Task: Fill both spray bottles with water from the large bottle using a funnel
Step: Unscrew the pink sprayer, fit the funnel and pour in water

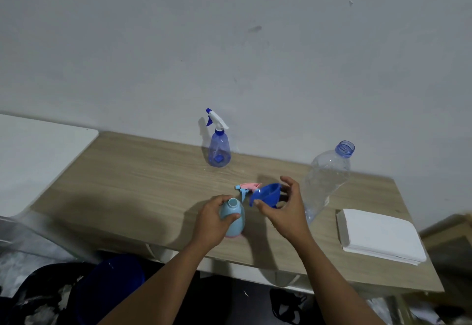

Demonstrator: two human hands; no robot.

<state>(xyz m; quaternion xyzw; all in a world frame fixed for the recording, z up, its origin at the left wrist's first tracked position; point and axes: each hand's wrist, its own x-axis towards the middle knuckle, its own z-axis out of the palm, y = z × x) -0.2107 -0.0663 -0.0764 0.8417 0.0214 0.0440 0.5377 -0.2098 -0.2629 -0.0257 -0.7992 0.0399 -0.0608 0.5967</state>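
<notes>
Dim, bluish indoor light; soft shadows fall leftward across the table. Wide-angle bending at the edges; corners blurred and dark.

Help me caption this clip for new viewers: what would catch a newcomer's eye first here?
At the table's near edge, the left hand grips a pale blue spray bottle with its neck open, while the right hand holds a dark blue funnel beside it. Next come the uncapped large clear bottle at right and the translucent blue spray bottle, sprayer on, by the wall.
</notes>
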